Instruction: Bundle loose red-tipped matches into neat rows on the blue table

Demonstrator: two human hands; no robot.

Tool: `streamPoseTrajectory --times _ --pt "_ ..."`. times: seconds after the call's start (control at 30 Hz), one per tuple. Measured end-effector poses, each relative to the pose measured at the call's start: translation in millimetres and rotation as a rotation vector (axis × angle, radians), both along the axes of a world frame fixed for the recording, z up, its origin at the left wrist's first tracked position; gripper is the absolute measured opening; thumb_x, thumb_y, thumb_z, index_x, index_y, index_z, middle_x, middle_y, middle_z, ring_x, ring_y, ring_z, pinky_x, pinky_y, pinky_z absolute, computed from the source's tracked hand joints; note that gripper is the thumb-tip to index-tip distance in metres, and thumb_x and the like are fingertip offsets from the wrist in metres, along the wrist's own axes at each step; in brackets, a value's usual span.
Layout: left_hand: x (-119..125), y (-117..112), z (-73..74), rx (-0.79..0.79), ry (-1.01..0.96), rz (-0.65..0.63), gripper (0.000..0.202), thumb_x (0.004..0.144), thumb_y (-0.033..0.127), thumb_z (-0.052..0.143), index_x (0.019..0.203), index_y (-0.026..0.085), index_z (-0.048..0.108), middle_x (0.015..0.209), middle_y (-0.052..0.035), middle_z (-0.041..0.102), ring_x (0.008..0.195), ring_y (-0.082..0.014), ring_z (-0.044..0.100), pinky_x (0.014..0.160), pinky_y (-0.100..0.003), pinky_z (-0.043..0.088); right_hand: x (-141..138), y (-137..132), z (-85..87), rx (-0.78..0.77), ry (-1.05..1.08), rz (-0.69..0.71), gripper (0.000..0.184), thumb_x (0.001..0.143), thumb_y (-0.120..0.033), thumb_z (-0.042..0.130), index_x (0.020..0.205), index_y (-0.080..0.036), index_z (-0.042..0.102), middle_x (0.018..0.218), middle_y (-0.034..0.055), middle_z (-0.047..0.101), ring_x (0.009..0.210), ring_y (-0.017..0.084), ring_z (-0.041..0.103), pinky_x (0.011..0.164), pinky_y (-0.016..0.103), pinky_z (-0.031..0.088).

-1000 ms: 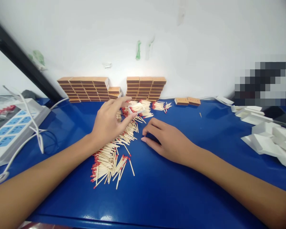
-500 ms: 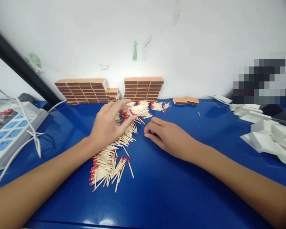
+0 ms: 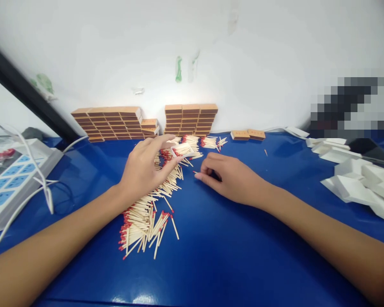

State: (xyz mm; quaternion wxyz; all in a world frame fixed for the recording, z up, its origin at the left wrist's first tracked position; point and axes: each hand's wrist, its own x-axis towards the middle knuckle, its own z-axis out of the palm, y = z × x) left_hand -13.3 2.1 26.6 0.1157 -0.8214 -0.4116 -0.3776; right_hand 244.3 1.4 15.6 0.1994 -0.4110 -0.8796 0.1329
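Between the thumb and fingers of my left hand (image 3: 147, 164) is a small white matchbox tray (image 3: 189, 153) with red-tipped matches lying in it. Just right of it, my right hand (image 3: 224, 175) pinches a single match (image 3: 196, 172), its red head poking out past the fingertips. A long pile of loose matches (image 3: 141, 224) spreads under and in front of my left hand. More bunches of matches (image 3: 208, 142) lie behind the tray, partly hidden by my left hand.
Brown matchboxes stand in a left stack (image 3: 110, 123) and a middle stack (image 3: 191, 119) against the white wall. Two matchboxes (image 3: 240, 135) lie to their right. White empty trays (image 3: 365, 183) are heaped at the right. A power strip (image 3: 16, 179) with white cables lies at the left.
My right hand's fingers have shifted, and a match's red head now shows at its fingertips. My left hand keeps holding the tray in nearly the same place.
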Motion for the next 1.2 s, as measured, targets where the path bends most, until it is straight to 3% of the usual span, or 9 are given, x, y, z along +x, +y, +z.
streamPoseTrajectory --times 0.1,0.2,0.37,0.57,0.8,0.97,1.2 --pt "0 1 1.0 0.009 -0.006 -0.004 0.045 0.096 0.045 0.071 0.133 0.023 0.059 0.117 -0.0056 0.078 0.113 -0.0244 0.072 0.102 -0.040 0.056 1 3 -1.0 0.104 0.059 -0.161 0.030 0.103 -0.037 0.052 0.080 -0.019 0.057 0.081 0.0025 0.061 0.071 0.013 0.051 0.067 0.029 0.036" --pt "0 1 1.6 0.012 -0.013 -0.014 0.045 0.095 0.044 0.072 0.133 0.023 0.059 0.118 -0.0054 0.078 0.112 -0.0245 0.073 0.101 -0.040 0.056 2 4 -0.1 0.180 0.090 -0.268 0.027 0.102 -0.035 0.053 0.081 -0.019 0.058 0.082 0.0039 0.062 0.069 0.014 0.051 0.066 0.030 0.036" --pt "2 0 -0.2 0.011 -0.004 -0.030 0.048 0.093 0.042 0.075 0.133 0.022 0.059 0.117 -0.0046 0.078 0.113 -0.0238 0.072 0.100 -0.038 0.056 4 3 0.0 0.080 0.053 -0.119 0.020 0.099 -0.039 0.062 0.097 -0.020 0.065 0.098 0.0051 0.064 0.081 0.016 0.058 0.073 0.030 0.043" --pt "-1 1 -2.4 0.003 0.044 -0.065 0.050 0.094 0.044 0.075 0.136 0.022 0.057 0.118 -0.0051 0.078 0.111 -0.0245 0.071 0.100 -0.040 0.055 6 5 7.0 -0.057 -0.067 -0.058 0.020 0.103 -0.032 0.054 0.090 -0.019 0.061 0.095 0.0054 0.063 0.086 0.018 0.059 0.076 0.031 0.045" --pt "0 0 -4.5 -0.059 0.032 -0.138 0.058 0.091 0.044 0.079 0.140 0.022 0.055 0.118 -0.0030 0.078 0.113 -0.0208 0.072 0.103 -0.037 0.053 8 5 16.0 0.217 0.061 -0.138 0.015 0.105 -0.030 0.053 0.095 -0.019 0.058 0.096 0.0056 0.064 0.081 0.017 0.057 0.072 0.030 0.042" --pt "6 -7 -1.7 -0.092 0.021 -0.249 0.056 0.091 0.043 0.079 0.137 0.020 0.057 0.118 -0.0009 0.078 0.110 -0.0158 0.071 0.101 -0.030 0.052 0 -4 11.3 0.261 0.105 0.011 0.009 0.103 -0.024 0.056 0.098 -0.018 0.060 0.096 0.0034 0.064 0.083 0.014 0.059 0.072 0.026 0.045" --pt "9 -10 0.3 -0.109 0.017 -0.276 0.058 0.091 0.044 0.079 0.139 0.020 0.057 0.117 0.0001 0.079 0.110 -0.0147 0.071 0.102 -0.029 0.051 -2 -8 11.0 0.289 0.166 0.031 0.013 0.105 -0.026 0.054 0.104 -0.018 0.065 0.099 0.0038 0.063 0.085 0.012 0.059 0.073 0.025 0.046"
